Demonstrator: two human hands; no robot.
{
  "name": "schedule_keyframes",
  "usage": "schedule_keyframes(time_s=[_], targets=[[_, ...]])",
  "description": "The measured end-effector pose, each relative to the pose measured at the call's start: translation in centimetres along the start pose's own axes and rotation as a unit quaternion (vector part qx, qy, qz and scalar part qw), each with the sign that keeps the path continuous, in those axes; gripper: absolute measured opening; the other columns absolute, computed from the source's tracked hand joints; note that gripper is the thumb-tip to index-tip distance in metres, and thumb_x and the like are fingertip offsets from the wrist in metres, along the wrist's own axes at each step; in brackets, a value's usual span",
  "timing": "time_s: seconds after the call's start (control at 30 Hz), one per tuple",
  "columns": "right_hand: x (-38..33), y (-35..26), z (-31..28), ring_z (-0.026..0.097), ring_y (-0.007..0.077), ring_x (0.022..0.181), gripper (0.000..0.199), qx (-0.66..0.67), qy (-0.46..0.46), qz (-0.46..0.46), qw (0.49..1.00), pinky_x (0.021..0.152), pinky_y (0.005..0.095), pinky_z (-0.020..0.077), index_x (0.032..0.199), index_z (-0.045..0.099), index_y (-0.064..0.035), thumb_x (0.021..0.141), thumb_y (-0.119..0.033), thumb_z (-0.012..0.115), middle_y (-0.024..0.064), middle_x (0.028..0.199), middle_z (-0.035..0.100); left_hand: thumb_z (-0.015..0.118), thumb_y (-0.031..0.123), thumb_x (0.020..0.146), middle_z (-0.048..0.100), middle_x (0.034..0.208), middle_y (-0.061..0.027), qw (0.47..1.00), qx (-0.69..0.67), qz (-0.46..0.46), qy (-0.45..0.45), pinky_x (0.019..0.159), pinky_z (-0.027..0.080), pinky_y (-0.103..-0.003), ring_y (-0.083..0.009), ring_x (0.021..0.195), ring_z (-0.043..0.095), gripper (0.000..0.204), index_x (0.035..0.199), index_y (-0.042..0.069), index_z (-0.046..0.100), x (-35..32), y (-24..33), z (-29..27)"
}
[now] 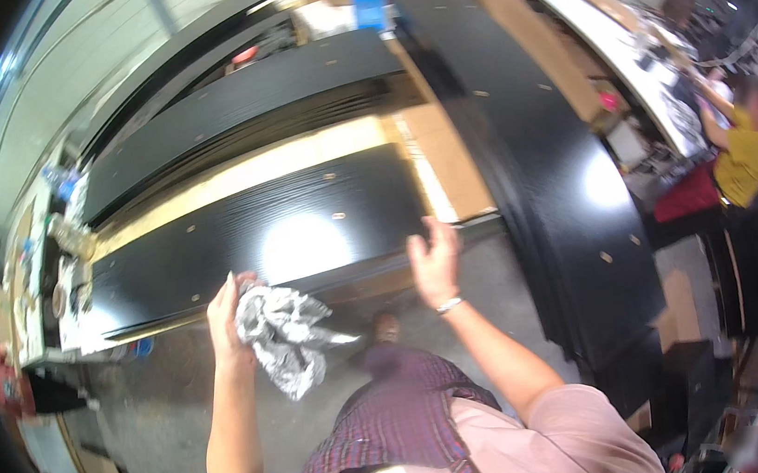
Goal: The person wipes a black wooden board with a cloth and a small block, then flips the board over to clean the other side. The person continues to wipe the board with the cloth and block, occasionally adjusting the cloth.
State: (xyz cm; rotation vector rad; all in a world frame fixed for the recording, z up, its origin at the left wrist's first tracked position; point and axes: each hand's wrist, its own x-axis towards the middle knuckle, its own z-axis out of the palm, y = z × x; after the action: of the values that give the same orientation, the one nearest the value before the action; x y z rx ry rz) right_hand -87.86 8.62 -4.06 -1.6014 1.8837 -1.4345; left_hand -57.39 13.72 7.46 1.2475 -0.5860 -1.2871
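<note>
Crumpled grey cloth (283,334) is being gripped in the closed left hand (227,312), just below the black panel (257,236)'s near edge; panel running left-right. Right hand (435,261) is being held open, empty, equally near.

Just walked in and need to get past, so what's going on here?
A person stands over stacked black panels. Their left hand grips a crumpled grey-white cloth near the closest panel's edge. Their right hand is open, fingers spread, holding nothing. Another person works at a bench to the right.
</note>
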Motion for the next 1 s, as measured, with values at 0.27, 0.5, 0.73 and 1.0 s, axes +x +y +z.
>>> schedule_keyframes(time_s=[0.27, 0.5, 0.73, 1.0], targets=[[1.4, 2.8, 2.1, 0.056, 0.0297, 0.114, 0.034, 0.080, -0.055, 0.152, 0.984, 0.102, 0.0386, 0.0415, 0.126, 0.060, 0.0050, 0.099, -0.015, 0.054, 0.0170, 0.123, 0.062, 0.051, 0.034, 0.104, 0.066, 0.095, -0.0110, 0.966, 0.070, 0.165, 0.187, 0.079, 0.055, -0.032, -0.0211, 0.090, 0.068, 0.041, 0.119, -0.003, 0.059, 16.1, 7.1, -12.4], [1.4, 3.0, 3.3, 0.059, 0.0278, 0.105, 0.035, 0.039, 0.012, 0.083, 0.996, 0.097, 0.0353, 0.0430, 0.120, 0.060, 0.0081, 0.103, -0.017, 0.043, 0.0160, 0.114, 0.064, 0.077, 0.021, 0.074, 0.054, 0.135, -0.0167, 0.731, 0.522, 0.404, -0.171, 0.106, 0.036, -0.049, -0.0349, 0.123, 0.049, 0.062, 0.131, 0.007, 0.058, 17.7, -8.6, 8.5], [-0.1, 7.5, 4.1, 0.059, 0.0374, 0.107, 0.036, -0.015, 0.055, 0.039, 0.998, 0.097, 0.0450, 0.0440, 0.112, 0.062, 0.0087, 0.101, -0.019, 0.043, 0.0244, 0.112, 0.064, 0.063, -0.001, 0.077, 0.072, 0.098, -0.0150, 0.776, 0.220, 0.202, -0.556, 0.087, 0.055, -0.040, -0.0309, 0.094, 0.070, 0.024, 0.098, 0.003, 0.074, 12.4, -5.0, 16.2], [0.0, 5.5, 4.3, 0.059, 0.0410, 0.102, 0.039, 0.012, 0.054, -0.014, 0.998, 0.094, 0.0462, 0.0443, 0.107, 0.062, 0.0121, 0.101, -0.019, 0.040, 0.0262, 0.109, 0.065, 0.077, 0.039, 0.067, 0.061, 0.118, -0.0139, 0.563, 0.410, 0.494, -0.520, 0.099, 0.039, -0.054, -0.0347, 0.117, 0.054, 0.057, 0.116, 0.012, 0.065, 14.9, -8.4, 16.8]])
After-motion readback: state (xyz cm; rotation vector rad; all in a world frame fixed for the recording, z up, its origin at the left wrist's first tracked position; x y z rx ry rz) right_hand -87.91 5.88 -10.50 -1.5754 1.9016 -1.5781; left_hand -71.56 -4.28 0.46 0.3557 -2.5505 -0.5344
